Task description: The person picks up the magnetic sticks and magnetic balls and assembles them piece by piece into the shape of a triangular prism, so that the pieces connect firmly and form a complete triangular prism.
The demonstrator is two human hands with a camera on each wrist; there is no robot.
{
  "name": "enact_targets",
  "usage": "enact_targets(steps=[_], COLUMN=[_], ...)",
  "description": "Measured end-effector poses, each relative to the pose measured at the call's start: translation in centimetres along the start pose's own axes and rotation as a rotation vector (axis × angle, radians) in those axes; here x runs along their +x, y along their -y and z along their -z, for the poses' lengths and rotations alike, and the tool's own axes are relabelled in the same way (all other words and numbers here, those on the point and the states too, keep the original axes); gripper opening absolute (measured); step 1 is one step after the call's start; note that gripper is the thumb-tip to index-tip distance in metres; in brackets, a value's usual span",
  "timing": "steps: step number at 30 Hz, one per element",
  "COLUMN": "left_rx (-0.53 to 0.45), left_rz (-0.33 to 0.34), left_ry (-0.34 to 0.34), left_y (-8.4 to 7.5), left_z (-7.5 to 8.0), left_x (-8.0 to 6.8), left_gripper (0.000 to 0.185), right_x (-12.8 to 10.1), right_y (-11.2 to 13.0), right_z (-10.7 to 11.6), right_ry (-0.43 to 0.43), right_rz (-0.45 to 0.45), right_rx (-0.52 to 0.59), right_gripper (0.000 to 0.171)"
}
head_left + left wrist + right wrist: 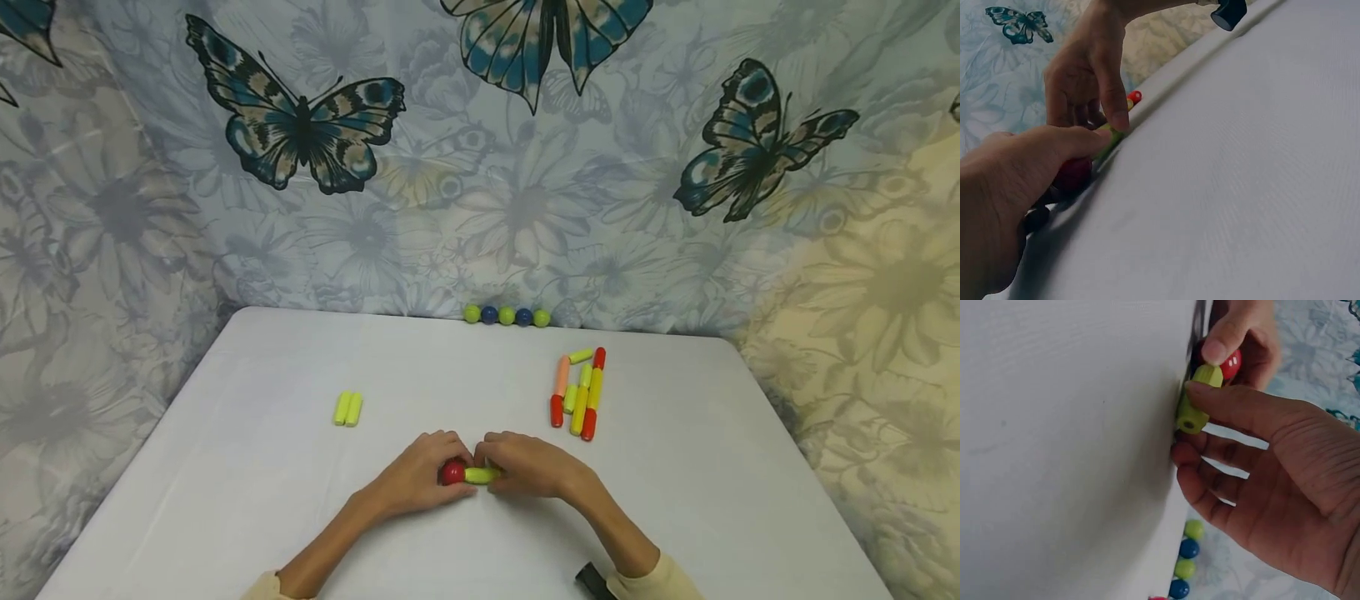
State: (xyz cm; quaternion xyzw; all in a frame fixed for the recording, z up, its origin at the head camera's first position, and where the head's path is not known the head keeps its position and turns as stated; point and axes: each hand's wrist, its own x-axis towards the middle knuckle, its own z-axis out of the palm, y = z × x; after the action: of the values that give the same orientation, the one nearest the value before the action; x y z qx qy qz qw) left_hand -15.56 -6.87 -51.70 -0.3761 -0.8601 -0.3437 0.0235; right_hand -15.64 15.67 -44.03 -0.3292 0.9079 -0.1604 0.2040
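Near the middle of the white table, my left hand [412,477] grips a glossy red ball [452,472], its fingers and thumb around it. A short yellow-green rod [478,475] runs from the ball toward the right, its near end right at the ball. My right hand [532,467] pinches the rod's other end between thumb and fingers. In the right wrist view the rod [1191,419] shows a round hole in its end, and the red ball [1232,364] sits beyond the left thumb. Seen from the left wrist, the ball [1074,175] is partly covered by the left hand.
Two yellow-green rods [347,409] lie side by side at the left. A group of red, yellow, peach and yellow-green rods [581,400] lies at the right. Green and blue balls [507,316] line the far edge. Butterfly-patterned cloth [517,208] hangs behind the table [225,467].
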Motion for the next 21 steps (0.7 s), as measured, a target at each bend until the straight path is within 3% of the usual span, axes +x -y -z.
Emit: enact_targets(steps=[5, 13, 16, 21], left_rx=[-0.065, -0.048, -0.020, 0.019], left_rz=[-0.023, -0.008, -0.019, -0.046], left_ry=[-0.075, -0.075, -0.070, -0.090], left_y=[1.0, 0.7, 0.4, 0.2], left_z=[-1.1, -1.1, -1.0, -0.9], left_x=[0.1, 0.1, 0.1, 0.0], left_gripper=[0.025, 0.026, 0.027, 0.029], right_x=[-0.2, -1.0, -1.0, 1.0], right_y=[-0.2, -1.2, -2.2, -5.4], right_z=[-0.2, 1.7, 3.2, 6.3], right_ry=[0.005, 0.079, 0.024, -0.179], right_rz=[-0.002, -0.085, -0.103, -0.139], right_rx=[0.000, 0.115, 0.149, 0.157], right_gripper=[0.026, 0.037, 0.039, 0.039])
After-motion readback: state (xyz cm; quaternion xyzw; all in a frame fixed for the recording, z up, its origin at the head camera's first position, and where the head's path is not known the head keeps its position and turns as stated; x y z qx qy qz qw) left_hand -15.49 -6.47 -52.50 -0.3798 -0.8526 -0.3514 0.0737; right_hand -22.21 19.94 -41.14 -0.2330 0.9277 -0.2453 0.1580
